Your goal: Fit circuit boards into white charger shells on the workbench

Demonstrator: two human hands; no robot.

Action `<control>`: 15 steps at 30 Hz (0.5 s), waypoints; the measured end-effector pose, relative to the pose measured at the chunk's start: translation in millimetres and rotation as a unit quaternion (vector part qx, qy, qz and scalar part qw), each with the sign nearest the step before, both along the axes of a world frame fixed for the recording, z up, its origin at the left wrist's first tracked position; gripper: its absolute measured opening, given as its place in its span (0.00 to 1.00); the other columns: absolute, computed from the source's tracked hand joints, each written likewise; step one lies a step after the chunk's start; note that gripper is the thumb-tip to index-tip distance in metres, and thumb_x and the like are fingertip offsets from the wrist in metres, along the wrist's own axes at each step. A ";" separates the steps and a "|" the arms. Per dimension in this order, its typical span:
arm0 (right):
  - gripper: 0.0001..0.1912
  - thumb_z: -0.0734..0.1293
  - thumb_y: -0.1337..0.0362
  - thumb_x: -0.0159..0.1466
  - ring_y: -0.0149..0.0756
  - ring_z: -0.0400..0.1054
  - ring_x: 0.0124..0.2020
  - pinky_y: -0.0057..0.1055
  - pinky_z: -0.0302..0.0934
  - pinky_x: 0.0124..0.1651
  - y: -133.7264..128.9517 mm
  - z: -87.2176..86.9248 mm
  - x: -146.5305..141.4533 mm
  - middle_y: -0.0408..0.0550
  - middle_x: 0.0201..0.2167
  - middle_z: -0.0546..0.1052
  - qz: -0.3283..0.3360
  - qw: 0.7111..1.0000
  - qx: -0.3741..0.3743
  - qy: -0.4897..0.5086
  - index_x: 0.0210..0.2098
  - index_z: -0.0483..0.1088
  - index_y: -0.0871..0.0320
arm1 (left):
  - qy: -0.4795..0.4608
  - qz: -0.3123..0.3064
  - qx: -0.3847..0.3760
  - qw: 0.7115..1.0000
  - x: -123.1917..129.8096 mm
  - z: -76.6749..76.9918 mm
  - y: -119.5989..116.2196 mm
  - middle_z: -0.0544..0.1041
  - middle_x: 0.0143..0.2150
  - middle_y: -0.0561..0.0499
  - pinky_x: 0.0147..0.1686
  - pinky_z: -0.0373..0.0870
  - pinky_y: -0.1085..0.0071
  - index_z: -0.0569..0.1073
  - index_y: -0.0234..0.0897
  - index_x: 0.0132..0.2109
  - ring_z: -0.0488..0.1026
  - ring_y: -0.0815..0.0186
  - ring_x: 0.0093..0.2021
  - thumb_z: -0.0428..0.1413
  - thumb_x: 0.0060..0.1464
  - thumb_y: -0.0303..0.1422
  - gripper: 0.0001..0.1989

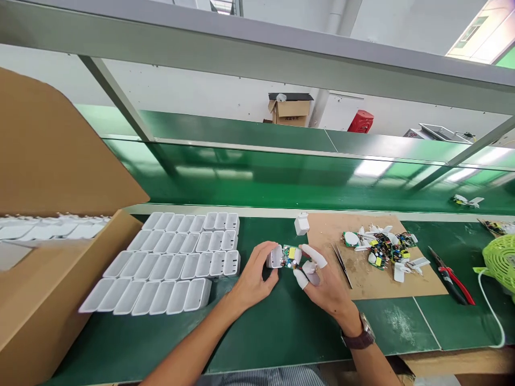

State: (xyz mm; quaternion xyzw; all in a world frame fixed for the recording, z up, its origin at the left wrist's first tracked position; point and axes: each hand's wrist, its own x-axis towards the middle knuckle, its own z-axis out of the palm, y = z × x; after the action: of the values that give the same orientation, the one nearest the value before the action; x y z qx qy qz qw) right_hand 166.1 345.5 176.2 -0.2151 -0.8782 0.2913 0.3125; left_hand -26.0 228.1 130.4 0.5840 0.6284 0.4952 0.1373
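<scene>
My left hand [257,272] grips a small white plastic housing [274,257] between thumb and fingers. A green circuit board [290,256] with a yellow component sits at the housing's open right end; how far it reaches inside I cannot tell. My right hand [322,276], with white finger cots on its fingertips, pinches the board's right end. A white part hangs below those fingers, partly hidden by them. To the left stand rows of open white housings [173,267]. Another white housing [301,224] stands beyond my hands.
A brown board [325,236] on the right carries a heap of circuit boards [382,246] and tweezers [343,266]. Red-handled pliers [451,276] and a green fan [501,260] lie farther right. An open cardboard box [52,305] stands at left. A metal frame crosses above.
</scene>
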 end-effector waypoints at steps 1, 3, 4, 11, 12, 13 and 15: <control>0.30 0.66 0.66 0.69 0.42 0.76 0.48 0.41 0.77 0.50 -2.2 1.4 0.9 0.55 0.58 0.74 0.011 1.000 0.012 -0.007 0.69 0.57 0.50 | 0.000 -0.003 -0.003 1.000 -0.6 -0.4 0.2 0.67 0.65 0.39 0.63 0.71 0.50 0.60 0.45 0.68 0.68 0.52 0.65 0.55 0.62 0.26 0.29; 0.31 0.65 0.67 0.70 0.44 0.75 0.52 0.44 0.76 0.53 -5.7 2.9 1.8 0.56 0.59 0.74 0.019 0.998 0.045 -0.026 0.70 0.55 0.50 | 0.001 -0.010 -0.005 1.000 -1.1 -2.2 0.8 0.68 0.64 0.40 0.63 0.71 0.50 0.63 0.46 0.66 0.68 0.52 0.65 0.59 0.62 0.28 0.28; 0.32 0.64 0.69 0.70 0.46 0.74 0.54 0.46 0.75 0.54 -7.0 3.3 1.7 0.56 0.59 0.74 0.019 0.997 0.063 -0.033 0.71 0.54 0.50 | -0.001 -0.010 -0.007 1.000 -1.0 -3.6 0.9 0.69 0.63 0.41 0.63 0.71 0.50 0.63 0.46 0.65 0.69 0.52 0.64 0.60 0.62 0.30 0.27; 0.36 0.63 0.72 0.69 0.49 0.73 0.55 0.49 0.75 0.53 -12.1 7.1 -0.4 0.58 0.57 0.75 0.038 0.991 0.110 -0.060 0.73 0.50 0.52 | -0.048 -0.013 -0.021 0.999 1.0 -16.7 -1.0 0.70 0.64 0.40 0.64 0.70 0.50 0.51 0.47 0.73 0.72 0.54 0.63 0.59 0.64 0.32 0.36; 0.36 0.63 0.72 0.69 0.49 0.73 0.54 0.49 0.75 0.53 -12.6 8.1 -0.7 0.58 0.57 0.75 0.035 0.991 0.115 -0.064 0.73 0.50 0.52 | -0.047 -0.014 -0.018 0.999 1.2 -17.5 -1.2 0.70 0.64 0.40 0.64 0.70 0.50 0.50 0.47 0.73 0.72 0.54 0.63 0.59 0.64 0.32 0.37; 0.35 0.63 0.72 0.68 0.50 0.73 0.54 0.50 0.75 0.53 -13.0 9.0 -1.0 0.57 0.57 0.75 0.032 0.990 0.119 -0.068 0.72 0.50 0.53 | -0.044 -0.013 -0.016 0.999 1.4 -17.7 -1.4 0.70 0.64 0.40 0.64 0.70 0.50 0.49 0.47 0.74 0.72 0.53 0.63 0.59 0.64 0.33 0.38; 0.35 0.63 0.72 0.68 0.50 0.73 0.53 0.50 0.75 0.52 -14.0 10.7 -1.9 0.58 0.56 0.75 0.029 0.989 0.125 -0.079 0.72 0.51 0.53 | -0.034 -0.009 -0.012 0.999 1.6 -17.0 -1.8 0.70 0.63 0.39 0.63 0.71 0.49 0.48 0.47 0.74 0.72 0.53 0.62 0.59 0.64 0.33 0.38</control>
State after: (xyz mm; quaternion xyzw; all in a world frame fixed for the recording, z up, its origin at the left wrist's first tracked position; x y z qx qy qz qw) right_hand 164.2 331.5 186.9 -0.1710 -0.9353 0.1709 0.2582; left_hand -24.4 226.4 113.5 0.5709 0.6239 0.5058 0.1703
